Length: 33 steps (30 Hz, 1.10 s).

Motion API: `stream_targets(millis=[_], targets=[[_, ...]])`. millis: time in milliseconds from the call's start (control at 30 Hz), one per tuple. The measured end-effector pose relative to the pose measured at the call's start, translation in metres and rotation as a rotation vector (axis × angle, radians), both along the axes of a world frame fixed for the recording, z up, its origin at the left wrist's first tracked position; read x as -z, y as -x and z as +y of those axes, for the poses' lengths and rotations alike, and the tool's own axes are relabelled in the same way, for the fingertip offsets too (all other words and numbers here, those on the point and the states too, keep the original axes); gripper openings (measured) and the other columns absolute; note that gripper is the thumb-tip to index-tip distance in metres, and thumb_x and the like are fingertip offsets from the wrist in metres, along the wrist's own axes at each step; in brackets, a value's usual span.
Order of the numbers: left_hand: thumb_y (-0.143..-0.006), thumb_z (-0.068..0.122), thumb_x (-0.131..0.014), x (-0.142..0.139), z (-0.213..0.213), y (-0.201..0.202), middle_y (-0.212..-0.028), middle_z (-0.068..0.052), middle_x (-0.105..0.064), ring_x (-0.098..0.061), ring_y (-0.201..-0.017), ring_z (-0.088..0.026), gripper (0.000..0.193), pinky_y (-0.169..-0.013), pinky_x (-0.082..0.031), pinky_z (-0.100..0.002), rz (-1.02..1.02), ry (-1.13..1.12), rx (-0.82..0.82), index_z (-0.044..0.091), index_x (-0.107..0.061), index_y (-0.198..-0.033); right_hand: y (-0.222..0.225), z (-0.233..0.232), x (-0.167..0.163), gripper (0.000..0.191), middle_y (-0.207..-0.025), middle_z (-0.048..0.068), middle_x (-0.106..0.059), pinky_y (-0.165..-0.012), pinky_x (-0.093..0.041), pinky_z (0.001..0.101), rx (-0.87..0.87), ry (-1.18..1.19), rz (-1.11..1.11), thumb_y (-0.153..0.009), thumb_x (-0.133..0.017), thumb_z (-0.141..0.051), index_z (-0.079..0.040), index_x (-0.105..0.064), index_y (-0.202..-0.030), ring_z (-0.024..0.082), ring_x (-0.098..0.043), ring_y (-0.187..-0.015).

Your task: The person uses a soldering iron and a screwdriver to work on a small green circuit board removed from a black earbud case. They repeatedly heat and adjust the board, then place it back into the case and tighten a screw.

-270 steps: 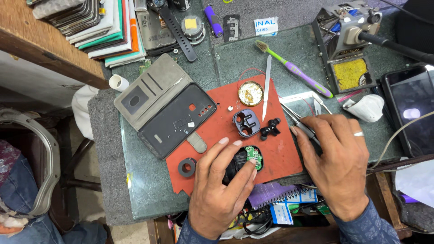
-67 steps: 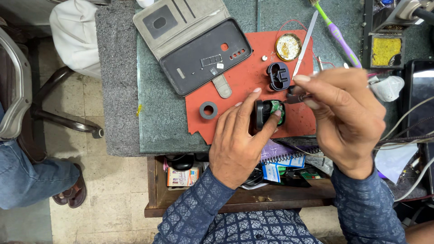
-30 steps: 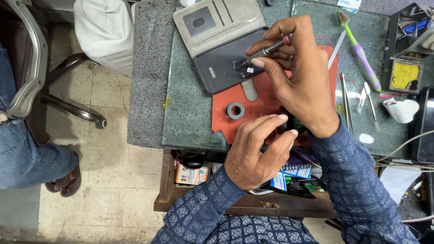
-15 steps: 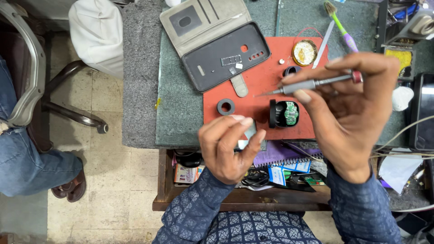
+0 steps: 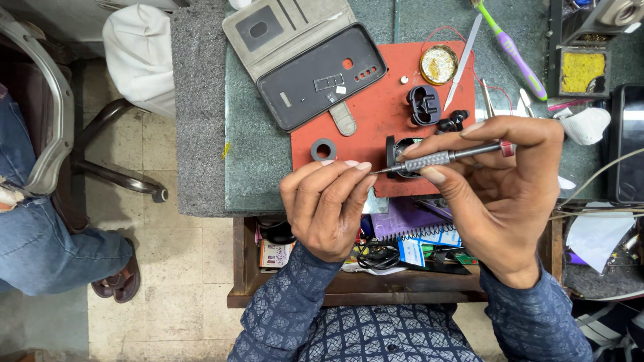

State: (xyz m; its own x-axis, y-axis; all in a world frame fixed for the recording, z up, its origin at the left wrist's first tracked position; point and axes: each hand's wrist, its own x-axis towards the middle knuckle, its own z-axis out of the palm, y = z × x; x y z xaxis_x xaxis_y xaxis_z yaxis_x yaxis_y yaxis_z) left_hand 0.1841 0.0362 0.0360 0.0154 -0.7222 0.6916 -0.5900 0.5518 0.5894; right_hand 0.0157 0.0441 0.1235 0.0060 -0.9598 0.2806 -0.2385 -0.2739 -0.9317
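My right hand point(image 5: 500, 191) grips a small metal screwdriver point(image 5: 443, 158) held level, its tip pointing left. My left hand point(image 5: 329, 204) pinches at that tip with thumb and fingers; whatever tiny part is between them is hidden. Just behind the screwdriver a small black device with a green circuit board point(image 5: 401, 145) lies on the red mat point(image 5: 376, 110). A black plastic cover point(image 5: 424, 104), a dark ring point(image 5: 323, 149) and a round tin of yellow paste point(image 5: 438, 64) also sit on the mat.
A phone in a grey flip case point(image 5: 305, 60) lies open at the mat's upper left. A toothbrush point(image 5: 513, 50), tweezers point(image 5: 486, 100) and a sponge tray point(image 5: 581, 70) are at the right. An open drawer point(image 5: 376, 251) of clutter is below. Another person's leg point(image 5: 47, 248) is at left.
My left hand has risen from the table edge to meet the screwdriver tip. The right hand has lowered the screwdriver slightly toward it. The view shifted a little.
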Motion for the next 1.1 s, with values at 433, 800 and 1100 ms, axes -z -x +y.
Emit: stream_targets(millis=[433,800,1100], targets=[[-0.090,0.008,-0.088,0.002,-0.001,0.001,-0.110,0.002,-0.070,-0.059,-0.108,-0.019,0.024,-0.093,-0.054,-0.031,-0.033,0.009,0.043,0.011,-0.077,-0.112,0.005,0.008,0.006,0.042,-0.116,0.024,-0.064,-0.100,-0.063,0.0421,-0.070,0.123,0.123,-0.099,-0.055,0.018,-0.002,-0.032,-0.128,0.031,-0.072,-0.114],[-0.091,0.010,-0.089,0.001,-0.001,0.001,-0.116,0.002,-0.068,-0.057,-0.110,-0.019,0.032,-0.096,-0.051,-0.033,-0.166,0.007,0.105,0.009,-0.076,-0.119,0.012,0.007,-0.001,0.043,-0.110,0.020,-0.071,-0.088,-0.061,0.0377,-0.092,0.317,0.552,-0.087,-0.069,0.019,0.000,-0.049,-0.120,0.031,-0.074,-0.104],[-0.092,0.035,-0.091,0.004,-0.005,0.006,-0.130,-0.001,-0.062,-0.055,-0.119,-0.023,0.056,-0.103,-0.050,-0.036,-0.251,0.001,0.120,0.009,-0.066,-0.135,0.039,0.019,0.014,0.056,-0.116,0.023,-0.065,-0.084,-0.058,0.0294,0.110,0.267,0.497,-0.101,-0.064,0.018,-0.007,-0.027,-0.136,0.028,-0.074,-0.104]])
